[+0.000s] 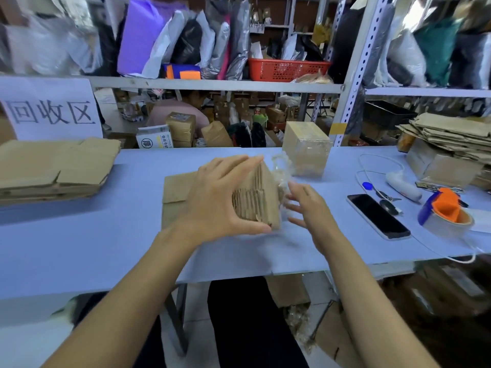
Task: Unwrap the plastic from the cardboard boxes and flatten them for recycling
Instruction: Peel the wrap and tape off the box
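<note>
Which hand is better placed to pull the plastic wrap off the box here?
Probably the right hand: its spread fingers sit beside the loose plastic wrap on the box's right side. The left hand grips the box, steadying it.

Box (256,199) tilted — plastic (281,171) loose.

A blue table (79,235) holds flat cardboard (53,166) far left, a wrapped box (305,147) far, and a phone (377,216), tape roll (446,213) and cardboard pile (449,139) right
</note>
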